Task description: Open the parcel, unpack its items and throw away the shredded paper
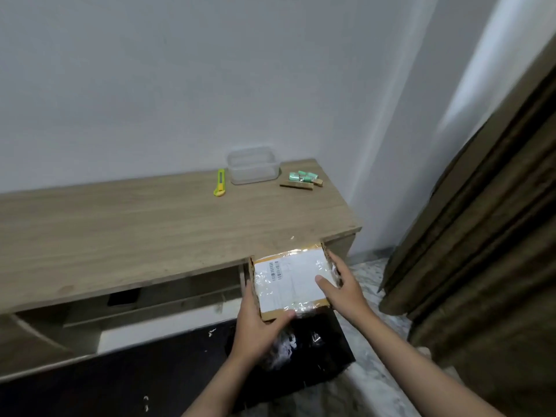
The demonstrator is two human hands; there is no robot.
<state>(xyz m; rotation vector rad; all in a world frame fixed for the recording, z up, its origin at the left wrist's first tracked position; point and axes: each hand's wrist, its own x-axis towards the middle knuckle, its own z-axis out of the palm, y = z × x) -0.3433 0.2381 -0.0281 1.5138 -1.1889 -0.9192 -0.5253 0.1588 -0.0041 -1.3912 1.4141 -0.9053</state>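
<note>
Pale walls meet in a corner behind a long wooden worktop (150,224), with a brown curtain (481,236) hanging to the right of it. Both hands hold the parcel (290,281), a flat cardboard box with a white label and glossy tape, in the air just off the worktop's near right corner. The left hand (258,323) grips the parcel's near left corner, thumb lying along its near edge. The right hand (343,287) clasps the parcel's right side, thumb pressed on the label and fingers curled round the edge. Directly below the parcel a black bin bag (319,344) lies open, with white shredded paper (284,347) showing inside it. Far back on the worktop, well beyond the parcel, stand a clear plastic container (252,165), a yellow utility knife (220,182) just left of the container, and a small heap of green and brown items (302,179) to its right.
</note>
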